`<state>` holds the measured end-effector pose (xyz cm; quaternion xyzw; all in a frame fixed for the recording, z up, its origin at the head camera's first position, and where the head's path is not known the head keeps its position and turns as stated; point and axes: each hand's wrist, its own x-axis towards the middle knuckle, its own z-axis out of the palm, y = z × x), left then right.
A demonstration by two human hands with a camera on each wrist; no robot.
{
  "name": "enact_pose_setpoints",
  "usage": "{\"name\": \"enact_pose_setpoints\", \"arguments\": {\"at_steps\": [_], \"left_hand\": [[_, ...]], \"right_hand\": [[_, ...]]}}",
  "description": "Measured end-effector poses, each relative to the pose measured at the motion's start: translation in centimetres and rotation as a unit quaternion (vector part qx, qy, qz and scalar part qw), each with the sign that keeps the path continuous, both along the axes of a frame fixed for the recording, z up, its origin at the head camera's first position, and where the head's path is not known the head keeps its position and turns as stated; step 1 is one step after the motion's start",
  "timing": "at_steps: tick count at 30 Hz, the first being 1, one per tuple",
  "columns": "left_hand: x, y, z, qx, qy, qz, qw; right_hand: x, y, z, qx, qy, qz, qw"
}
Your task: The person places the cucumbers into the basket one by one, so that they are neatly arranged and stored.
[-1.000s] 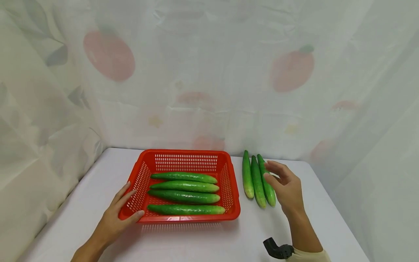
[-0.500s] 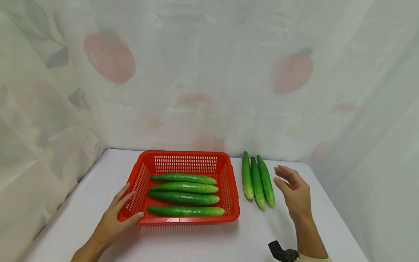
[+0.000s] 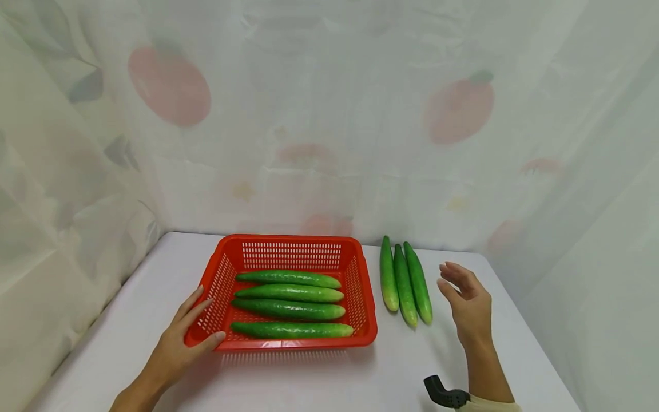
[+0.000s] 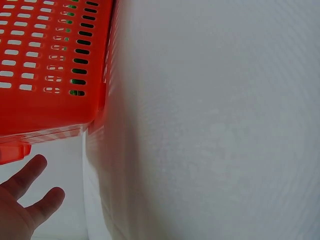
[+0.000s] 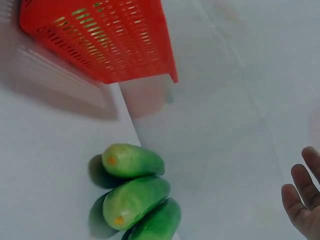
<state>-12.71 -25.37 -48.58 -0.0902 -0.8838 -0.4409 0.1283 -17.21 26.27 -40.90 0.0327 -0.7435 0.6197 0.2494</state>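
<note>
Several green cucumbers lie crosswise in a red plastic basket point(image 3: 288, 344), the nearest cucumber point(image 3: 292, 330) close to its front wall. My left hand point(image 3: 177, 343) is at the basket's front left corner, fingers spread along the rim; the left wrist view shows the basket's slotted side point(image 4: 45, 65) and two fingertips point(image 4: 50, 200) below it. Right of the basket, three more cucumbers point(image 3: 405, 286) lie side by side on the white table. My right hand point(image 3: 469, 303) hovers to their right, fingers loosely bent and holding nothing. Their pale ends point(image 5: 120, 200) show in the right wrist view.
The white table point(image 3: 370, 377) meets a pale curtain point(image 3: 329, 126) printed with fruit at the back, and more hanging sheets stand at both sides. A black strap-like device point(image 3: 445, 393) sits on my right wrist, by the beige sleeve point(image 3: 489, 405).
My right hand has drawn away to the right from over the rightmost of the three cucumbers, then slowed. The left hand, basket and cucumbers stay in place.
</note>
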Motion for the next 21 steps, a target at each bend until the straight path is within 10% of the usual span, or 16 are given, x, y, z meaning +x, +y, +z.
{"name": "enact_pose_setpoints", "arguments": {"at_steps": [21], "left_hand": [[0.0, 0.1, 0.2, -0.006, 0.002, 0.004, 1.0]], "right_hand": [[-1.1, 1.6, -4.0, 0.006, -0.05, -0.039, 0.998]]}}
